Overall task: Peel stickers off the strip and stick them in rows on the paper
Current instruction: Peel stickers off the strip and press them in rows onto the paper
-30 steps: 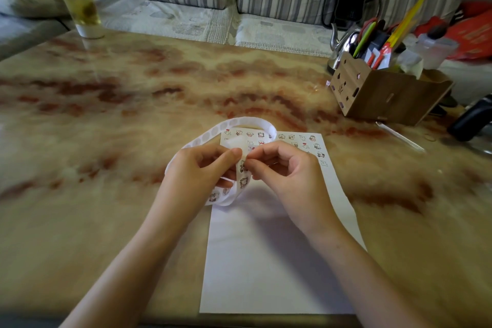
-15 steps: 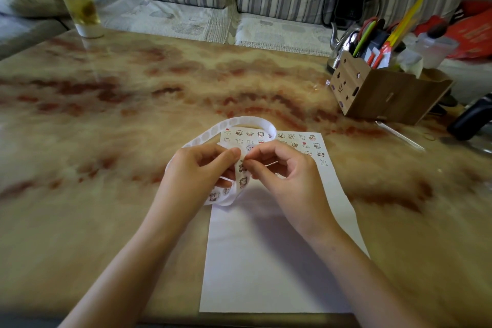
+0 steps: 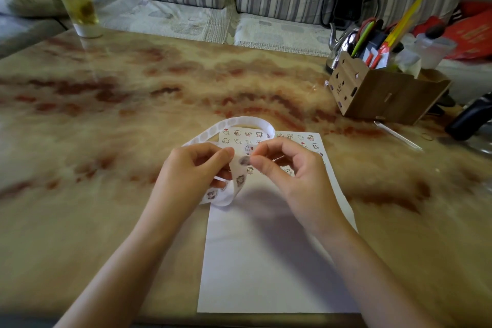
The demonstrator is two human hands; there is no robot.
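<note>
Item, far left: one glass (image 3: 80, 5) of yellow drink, standing at the far edge of the marbled table (image 3: 106, 141), well apart from the work.

Item, centre left: left hand (image 3: 191, 168), fingers curled round the strip (image 3: 234, 125), holding it above the near-left part of the stickered area; one strip only, its used length looping far and right over the paper's far edge, its loaded end curling down below the hand; at least three stickers show on that end.

Item, centre: one sticker (image 3: 244, 160) on the strip between the two hands.

Item, centre right: right hand (image 3: 292, 173), thumb and forefinger pinched together at that sticker's edge, other fingers curled; how far it is lifted cannot be told.

Advice for the peel: bend the backing away at the sticker's edge, lift by a corner, draw slowly so it does not tear or fold on itself.

Item: one sheet of paper (image 3: 266, 261) flat on the table; small stickers in rows across its far end, partly hidden by hands, so uncounted; the near part bare.

Item, far right: one wooden box (image 3: 378, 93) of pens.
</note>
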